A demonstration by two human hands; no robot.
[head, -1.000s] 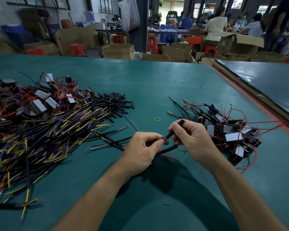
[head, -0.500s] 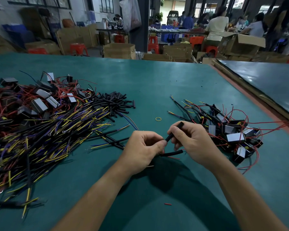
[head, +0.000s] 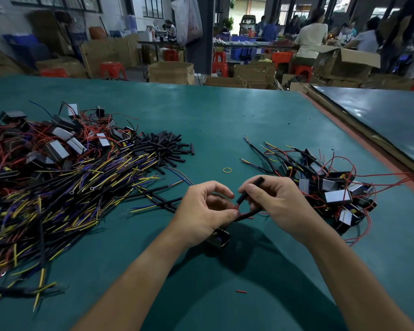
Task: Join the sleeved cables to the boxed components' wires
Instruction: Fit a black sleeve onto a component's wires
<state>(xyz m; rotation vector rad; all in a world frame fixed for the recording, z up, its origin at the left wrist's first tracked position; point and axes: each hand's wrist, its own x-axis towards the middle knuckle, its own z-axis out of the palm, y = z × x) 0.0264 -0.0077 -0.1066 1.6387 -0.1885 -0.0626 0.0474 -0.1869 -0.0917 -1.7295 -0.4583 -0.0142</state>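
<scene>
Sleeve (head: pixel 249 190) is sitting tilted in your right hand (head: pixel 282 205), which is gripping it between thumb and fingers. Your left hand (head: pixel 207 212) is pinching a red wire (head: pixel 236 207) at the sleeve's lower end. A component (head: pixel 219 238) is lying under that hand on the green table (head: pixel 225 120). Cartons (head: pixel 170 72) and stools (head: pixel 112 69) are standing beyond it.

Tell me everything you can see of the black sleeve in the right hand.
The black sleeve is a short, straight, matte tube, rubbery plastic by its look. The right hand pinches it near mid-length and holds it slanted: the upper end sticks out beyond that hand, away from the person, the lower end points down toward the left hand. A red wire, pinched by the left hand, meets its lower mouth; whether it has entered I cannot tell.
</scene>
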